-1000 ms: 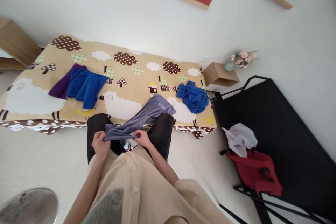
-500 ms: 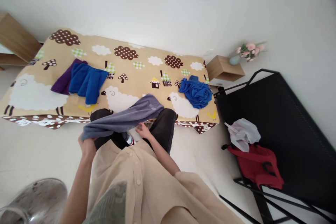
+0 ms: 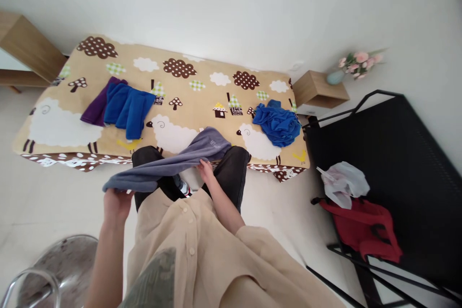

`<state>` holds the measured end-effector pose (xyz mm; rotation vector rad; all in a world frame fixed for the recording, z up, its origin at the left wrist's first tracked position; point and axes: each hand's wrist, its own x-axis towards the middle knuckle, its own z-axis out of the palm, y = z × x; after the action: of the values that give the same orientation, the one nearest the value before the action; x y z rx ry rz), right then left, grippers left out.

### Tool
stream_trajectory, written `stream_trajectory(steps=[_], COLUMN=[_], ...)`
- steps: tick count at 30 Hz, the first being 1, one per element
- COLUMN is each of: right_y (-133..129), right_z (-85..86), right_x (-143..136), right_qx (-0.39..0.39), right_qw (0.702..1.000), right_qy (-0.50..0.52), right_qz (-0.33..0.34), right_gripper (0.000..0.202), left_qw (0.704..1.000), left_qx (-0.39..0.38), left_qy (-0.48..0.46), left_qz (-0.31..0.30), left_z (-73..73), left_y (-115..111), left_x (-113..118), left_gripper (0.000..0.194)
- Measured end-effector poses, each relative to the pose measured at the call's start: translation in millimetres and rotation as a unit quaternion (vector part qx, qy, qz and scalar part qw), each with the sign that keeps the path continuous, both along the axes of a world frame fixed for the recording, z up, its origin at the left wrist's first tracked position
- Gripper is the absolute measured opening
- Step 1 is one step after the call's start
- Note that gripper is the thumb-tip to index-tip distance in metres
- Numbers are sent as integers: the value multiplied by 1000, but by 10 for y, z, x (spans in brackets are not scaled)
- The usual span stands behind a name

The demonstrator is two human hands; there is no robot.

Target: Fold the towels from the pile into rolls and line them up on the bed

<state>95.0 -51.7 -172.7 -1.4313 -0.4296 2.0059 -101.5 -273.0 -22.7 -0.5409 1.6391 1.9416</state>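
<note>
A grey towel [image 3: 169,164] stretches across my knees, its right end resting on the near edge of the bed. My left hand [image 3: 117,204] grips the towel's left end, fingers partly hidden under the cloth. Closed on its lower edge, nearer the right end, is my right hand [image 3: 206,171]. On the bed at left lie a blue towel [image 3: 128,108], laid in loose folds, and a purple towel [image 3: 98,106] partly beneath it. Further right sits a crumpled blue cloth heap [image 3: 277,124].
The bed [image 3: 202,101] has a sheep-print sheet. Wooden cabinets stand at both ends; the right cabinet [image 3: 319,89] bears a flower vase [image 3: 335,76]. A black rack [image 3: 407,173] holds a plastic bag [image 3: 342,184] and red bag [image 3: 364,231]. A round stool [image 3: 68,264] stands lower left.
My left hand has drawn the towel's end slightly outward to the left. My right hand has moved up and closed on the towel's lower edge. The view has shifted a little.
</note>
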Motion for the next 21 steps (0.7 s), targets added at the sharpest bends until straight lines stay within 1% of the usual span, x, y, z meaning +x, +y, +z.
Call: stream_trajectory(steps=[1,2,4,5,6,7,8,9,10,12,14,16,18,19,21], right_y=[20,36,67,85,103,120,133,137,128,59,-78,-251,-404,-456,-502], right_z=[-5,-5,14,35,65,106,156,217,287,451,627,785,896,934,981], right_x=[11,21,42,54,66,80,92,103,111,116,110,101,100,106,136], right_qx=[4,11,36,53,72,91,106,119,132,163,215,272,310,320,333], right_qw=[1000,999,996,994,991,990,990,990,989,985,974,957,939,934,928], right_qy=[-4,-11,-34,-40,-40,-33,-19,-1,18,48,53,23,-18,-36,-69], right_qz=[-15,-33,-74,-91,-101,-101,-93,-80,-62,-19,38,101,145,152,153], right_gripper=[30,32,37,37,37,35,33,30,28,29,37,40,34,30,24], left_qw=[1000,999,993,983,964,937,906,879,859,828,785,733,696,684,673], left_qx=[-12,-24,-72,-115,-166,-217,-256,-277,-278,-237,-196,-174,-155,-142,-115], left_qy=[10,27,89,140,203,272,335,386,422,458,498,548,583,593,599], left_qz=[4,6,23,37,45,43,19,-26,-87,-219,-312,-363,-390,-400,-419], left_z=[-22,-40,-62,-64,-60,-50,-36,-21,-7,6,-8,-48,-96,-118,-150], left_y=[-48,-92,-166,-195,-215,-226,-225,-207,-170,-36,165,395,606,692,818], left_x=[-61,-116,-189,-195,-177,-132,-61,33,145,399,648,850,981,1018,1047], left_gripper=[3,6,11,14,18,23,25,26,27,29,30,28,26,25,25])
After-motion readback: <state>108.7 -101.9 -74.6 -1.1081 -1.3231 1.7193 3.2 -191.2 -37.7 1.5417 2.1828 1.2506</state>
